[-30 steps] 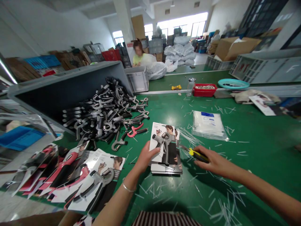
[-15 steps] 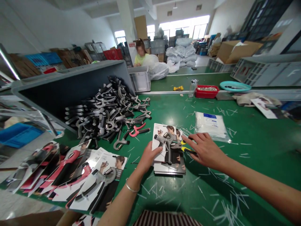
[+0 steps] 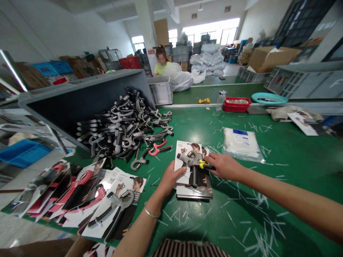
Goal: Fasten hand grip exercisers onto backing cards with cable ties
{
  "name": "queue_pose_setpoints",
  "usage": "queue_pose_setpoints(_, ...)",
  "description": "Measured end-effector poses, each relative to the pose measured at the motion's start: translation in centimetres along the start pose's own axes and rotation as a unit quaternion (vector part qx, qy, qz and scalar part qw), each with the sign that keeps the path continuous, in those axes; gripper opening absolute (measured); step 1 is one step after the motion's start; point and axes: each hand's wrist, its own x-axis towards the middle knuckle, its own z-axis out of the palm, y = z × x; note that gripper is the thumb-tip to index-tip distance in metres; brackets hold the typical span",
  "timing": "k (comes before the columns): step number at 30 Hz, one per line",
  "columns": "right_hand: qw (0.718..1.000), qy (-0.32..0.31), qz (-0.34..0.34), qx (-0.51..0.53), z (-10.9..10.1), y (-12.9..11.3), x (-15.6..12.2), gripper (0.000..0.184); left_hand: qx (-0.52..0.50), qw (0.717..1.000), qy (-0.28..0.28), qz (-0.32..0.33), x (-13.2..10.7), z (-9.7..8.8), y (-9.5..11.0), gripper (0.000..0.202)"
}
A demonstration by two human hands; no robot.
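Observation:
My left hand (image 3: 171,178) is closed on the left edge of a printed backing card (image 3: 181,150), its thumb over the front. Against that card lies a grey and black hand grip strengthener (image 3: 195,176) with a metal spring. Yellow-and-black handled cutting pliers (image 3: 205,165) are gripped in my right hand (image 3: 223,166), with their jaws at the strengthener's upper part. What lies between the jaws is too small to make out. Below the held card rests a small stack of similar cards (image 3: 193,195) on the green table (image 3: 193,121).
A tipped grey crate (image 3: 85,80) spills many strengtheners (image 3: 125,132) at left. Carded strengtheners (image 3: 115,203) lie front left. Clipped white strips (image 3: 264,235) litter the right, near a bag of ties (image 3: 242,144). A red tray (image 3: 237,105) stands behind. Another person (image 3: 162,66) sits beyond.
My right hand has moved left and its fingers have closed around the pliers' handles. The pliers have shifted left over the strengthener. My left hand keeps its hold on the card.

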Motion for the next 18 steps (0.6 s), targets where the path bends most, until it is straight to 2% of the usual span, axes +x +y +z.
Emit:
queue_pose_setpoints(5,0.995,-0.036,-0.06,0.072,0.2,-0.9,-1.1,0.032,-0.058,0.998,-0.015,-0.02,-0.3,0.2,0.3,0.055)
queue_pose_setpoints(7,0.996,-0.013,-0.067,0.053,0.6,-1.0,-1.6,0.041,-0.088,0.995,-0.035,-0.038,-0.3,0.2,0.4,0.052)
queue_pose_setpoints(10,0.999,0.028,-0.033,0.007,1.0,-0.7,-1.6,0.057,-0.1,0.993,-0.044,-0.043,-0.4,0.2,0.4,0.051)
queue_pose_setpoints(13,0.999,0.032,-0.019,-0.032,1.0,-0.8,-1.1,0.066,-0.067,0.997,-0.015,-0.032,-0.3,0.3,0.2,0.053)
queue_pose_setpoints(18,0.996,0.035,-0.024,-0.073,0.9,-2.2,-0.3,0.062,-0.001,0.999,0.043,0.008,-0.1,0.6,0.0,0.048)
